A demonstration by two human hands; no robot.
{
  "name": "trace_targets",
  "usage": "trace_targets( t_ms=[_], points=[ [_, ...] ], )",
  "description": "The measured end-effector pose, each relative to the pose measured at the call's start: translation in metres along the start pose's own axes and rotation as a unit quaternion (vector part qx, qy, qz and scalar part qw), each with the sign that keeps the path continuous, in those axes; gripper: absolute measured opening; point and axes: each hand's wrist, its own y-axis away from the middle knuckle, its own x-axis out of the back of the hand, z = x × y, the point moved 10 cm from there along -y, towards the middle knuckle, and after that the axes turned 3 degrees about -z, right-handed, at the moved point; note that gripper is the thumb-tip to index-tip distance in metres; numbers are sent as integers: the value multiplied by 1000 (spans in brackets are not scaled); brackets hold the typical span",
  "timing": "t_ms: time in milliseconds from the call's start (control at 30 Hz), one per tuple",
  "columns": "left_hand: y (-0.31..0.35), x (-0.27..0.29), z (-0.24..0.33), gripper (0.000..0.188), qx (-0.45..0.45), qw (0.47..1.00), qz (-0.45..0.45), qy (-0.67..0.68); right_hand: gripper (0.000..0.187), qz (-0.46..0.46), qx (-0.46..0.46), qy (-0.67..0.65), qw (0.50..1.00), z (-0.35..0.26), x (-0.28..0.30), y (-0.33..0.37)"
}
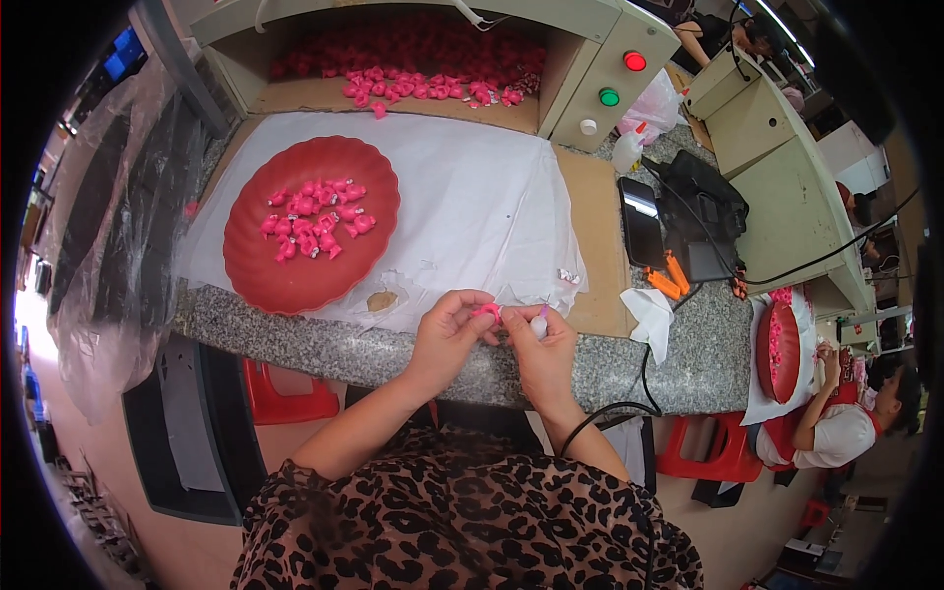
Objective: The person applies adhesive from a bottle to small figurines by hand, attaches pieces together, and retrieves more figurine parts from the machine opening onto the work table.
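My left hand (447,339) pinches a small pink plastic figure (487,313) just above the table's front edge. Close beside it, my right hand (547,359) is closed around a small whitish squeeze bottle (539,325) with a thin purple tip. The tip is near the figure; whether they touch is too small to tell. A red scalloped plate (258,241) lies left of my hands, with several similar pink figures (313,211) in its middle. White paper (472,206) covers the tabletop under the plate, torn near the front edge.
A pale box-shaped machine (580,88) at the back holds a heap of pink figures (423,87). To the right lie a phone (641,221), orange-handled cutters (669,278), a crumpled tissue (648,317), a black bag (700,197) and a cable. A co-worker sits at far right beside another red plate (777,354).
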Motion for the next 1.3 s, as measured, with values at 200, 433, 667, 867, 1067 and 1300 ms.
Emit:
trace_targets(
  t_ms=[200, 433, 667, 867, 1067, 1300],
  points=[
    [1, 1, 4, 17, -28, 998, 1, -50, 11, -7, -18, 9, 1000, 8, 1, -1],
    [2, 0, 1, 19, 40, 996, -6, 77, 18, -7, -127, -93, 987, 17, 8, -2],
    [3, -7, 12, 25, -43, 990, -36, -127, 21, -39, -177, -134, 974, 30, -4, 9],
    [15, -24, 2, 24, 136, 985, -84, -60, 22, -48, -179, -139, 973, 31, -5, 13],
    [18, -26, -2, 24, 154, 982, -112, -17, 23, -63, -149, -135, 977, 29, -8, 14],
    [15, -34, 8, 28, 102, 981, -136, -89, 20, -77, -136, -159, 975, 27, -15, 17]
  ],
)
